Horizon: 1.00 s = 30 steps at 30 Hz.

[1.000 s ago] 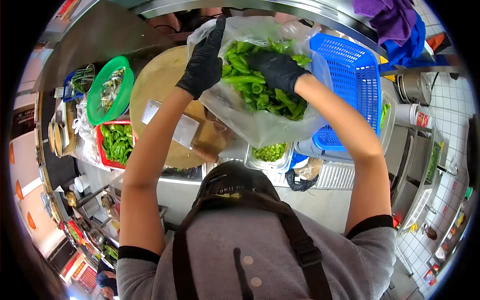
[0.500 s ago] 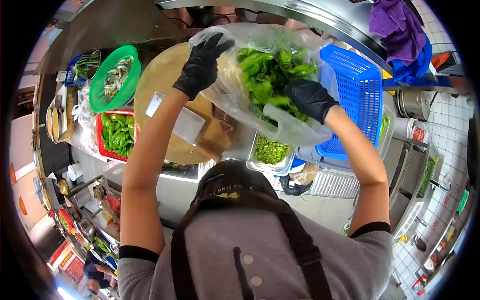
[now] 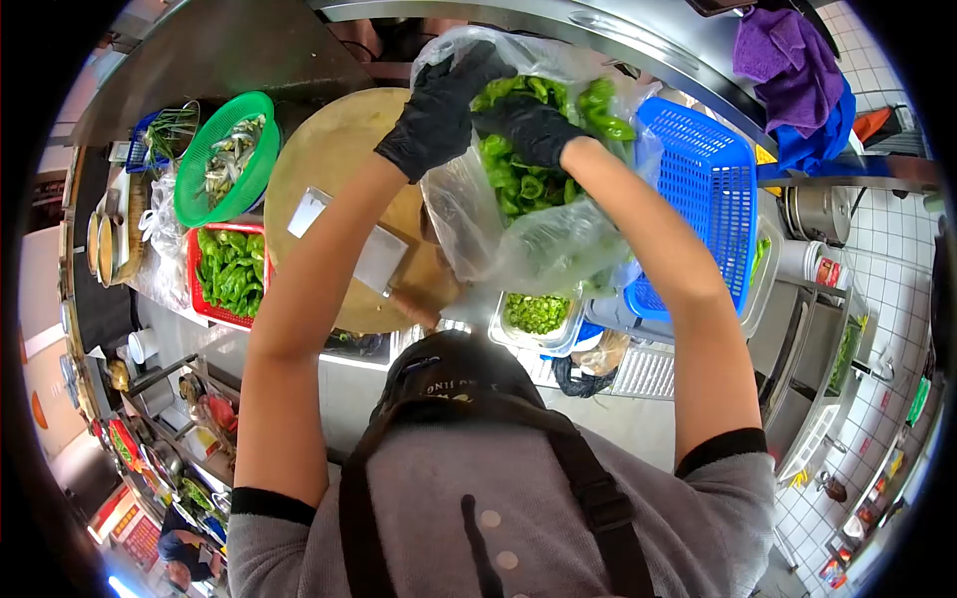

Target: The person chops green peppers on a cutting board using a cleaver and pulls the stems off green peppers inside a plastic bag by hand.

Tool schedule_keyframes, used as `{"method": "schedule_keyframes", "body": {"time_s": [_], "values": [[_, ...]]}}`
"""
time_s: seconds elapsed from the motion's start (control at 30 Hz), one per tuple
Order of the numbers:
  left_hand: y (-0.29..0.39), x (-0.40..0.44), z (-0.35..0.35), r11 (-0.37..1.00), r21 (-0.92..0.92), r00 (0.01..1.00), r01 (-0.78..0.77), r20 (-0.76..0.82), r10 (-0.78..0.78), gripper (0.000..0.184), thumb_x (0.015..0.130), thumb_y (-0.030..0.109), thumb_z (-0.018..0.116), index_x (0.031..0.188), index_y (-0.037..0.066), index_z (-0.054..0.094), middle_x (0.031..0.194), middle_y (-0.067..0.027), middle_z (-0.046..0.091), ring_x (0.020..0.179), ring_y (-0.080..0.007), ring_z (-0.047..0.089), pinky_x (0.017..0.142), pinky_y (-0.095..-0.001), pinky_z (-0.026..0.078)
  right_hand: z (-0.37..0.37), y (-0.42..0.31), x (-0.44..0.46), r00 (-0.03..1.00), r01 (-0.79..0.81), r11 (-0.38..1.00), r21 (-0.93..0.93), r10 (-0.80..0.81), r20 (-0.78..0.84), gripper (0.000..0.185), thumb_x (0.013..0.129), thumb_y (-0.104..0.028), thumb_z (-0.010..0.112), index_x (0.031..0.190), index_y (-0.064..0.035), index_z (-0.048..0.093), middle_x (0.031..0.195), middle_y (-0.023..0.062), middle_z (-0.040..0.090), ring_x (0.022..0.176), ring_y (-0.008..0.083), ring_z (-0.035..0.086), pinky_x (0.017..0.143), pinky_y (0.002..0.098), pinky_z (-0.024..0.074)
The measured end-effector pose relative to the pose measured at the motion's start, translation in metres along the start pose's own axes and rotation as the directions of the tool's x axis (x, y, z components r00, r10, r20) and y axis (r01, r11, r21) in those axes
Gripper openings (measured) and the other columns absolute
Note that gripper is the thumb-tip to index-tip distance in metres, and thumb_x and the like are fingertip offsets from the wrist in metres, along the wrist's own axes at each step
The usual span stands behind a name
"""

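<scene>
Green peppers lie inside the plastic bag, where we seem to be handling them; our left hand is at its rim, our right hand among the peppers; whether fingers grip we cannot tell; the next move likely calls for a steady bag.

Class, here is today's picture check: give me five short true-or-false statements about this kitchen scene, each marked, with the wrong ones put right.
1. The left hand and the right hand both wear black gloves. True.

2. The red basket stands to the person's right. False: it stands to their left, with green peppers in it.

3. The cleaver lies on the round chopping board. True.

4. The right hand grips the cleaver. False: it is at the plastic bag, among more peppers.

5. The large blue basket is to the right of the plastic bag. True.
</scene>
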State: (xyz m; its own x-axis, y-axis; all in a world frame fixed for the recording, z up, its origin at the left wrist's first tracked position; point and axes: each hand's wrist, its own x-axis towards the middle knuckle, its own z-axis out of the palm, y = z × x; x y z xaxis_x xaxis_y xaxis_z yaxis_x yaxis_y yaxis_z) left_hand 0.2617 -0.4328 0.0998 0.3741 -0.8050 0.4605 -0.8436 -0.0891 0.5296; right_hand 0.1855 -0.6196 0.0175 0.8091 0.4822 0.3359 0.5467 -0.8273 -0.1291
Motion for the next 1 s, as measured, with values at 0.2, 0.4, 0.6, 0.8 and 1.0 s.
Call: {"method": "schedule_keyframes", "body": {"time_s": [0.2,0.4,0.6,0.8,1.0], "values": [[-0.004,-0.017,-0.019,0.958,0.287,1.000,-0.008,-0.005,0.010,0.054,0.065,-0.005,0.051,0.112,0.019,0.059,0.137,-0.0108,0.041,0.123,-0.0376,0.036,0.103,-0.0466,0.026,-0.102,-0.020,0.012,0.775,-0.267,0.938,-0.223,0.346,0.529,0.023,0.075,-0.013,0.051,0.092,-0.0059,0.066,0.087,0.0173,0.065,0.081,0.0341,0.063,0.068,0.0440,0.0502],[-0.001,-0.024,-0.017,0.965,0.261,0.997,0.024,0.071,-0.044,0.059,0.066,-0.007,0.044,0.116,0.021,0.057,0.138,-0.0117,0.040,0.126,-0.0345,0.035,0.105,-0.0450,0.025,-0.054,-0.020,0.028,0.859,-0.400,0.912,-0.090,0.408,0.311,0.020,0.075,-0.016,0.052,0.087,-0.0052,0.065,0.090,0.0202,0.063,0.079,0.0359,0.061,0.071,0.0434,0.0486],[0.000,-0.031,-0.021,0.973,0.227,0.997,0.045,0.053,-0.058,0.057,0.067,-0.008,0.042,0.116,0.019,0.056,0.137,-0.0113,0.041,0.124,-0.0342,0.037,0.105,-0.0439,0.026,0.005,-0.022,0.024,0.764,-0.458,0.889,0.024,0.380,0.522,0.025,0.081,-0.029,0.055,0.096,-0.0112,0.064,0.098,0.0161,0.063,0.092,0.0343,0.058,0.080,0.0420,0.0451],[0.002,-0.036,-0.022,0.988,0.154,1.000,0.021,-0.011,-0.019,0.050,0.068,-0.007,0.045,0.110,0.016,0.058,0.134,-0.0117,0.045,0.116,-0.0366,0.044,0.101,-0.0426,0.032,-0.001,-0.008,0.007,0.829,-0.506,0.843,0.184,0.417,0.372,0.042,0.081,-0.038,0.054,0.108,-0.0074,0.060,0.110,0.0170,0.060,0.102,0.0325,0.057,0.088,0.0389,0.0438],[0.011,-0.040,-0.019,0.994,0.049,0.995,0.095,-0.041,-0.093,0.042,0.073,-0.002,0.049,0.111,0.015,0.057,0.131,-0.0102,0.047,0.115,-0.0333,0.047,0.095,-0.0391,0.039,0.000,-0.011,0.029,0.760,-0.442,0.896,-0.035,0.395,0.517,0.049,0.070,-0.042,0.066,0.093,0.0012,0.063,0.093,0.0224,0.063,0.083,0.0353,0.061,0.076,0.0412,0.0485]]}}
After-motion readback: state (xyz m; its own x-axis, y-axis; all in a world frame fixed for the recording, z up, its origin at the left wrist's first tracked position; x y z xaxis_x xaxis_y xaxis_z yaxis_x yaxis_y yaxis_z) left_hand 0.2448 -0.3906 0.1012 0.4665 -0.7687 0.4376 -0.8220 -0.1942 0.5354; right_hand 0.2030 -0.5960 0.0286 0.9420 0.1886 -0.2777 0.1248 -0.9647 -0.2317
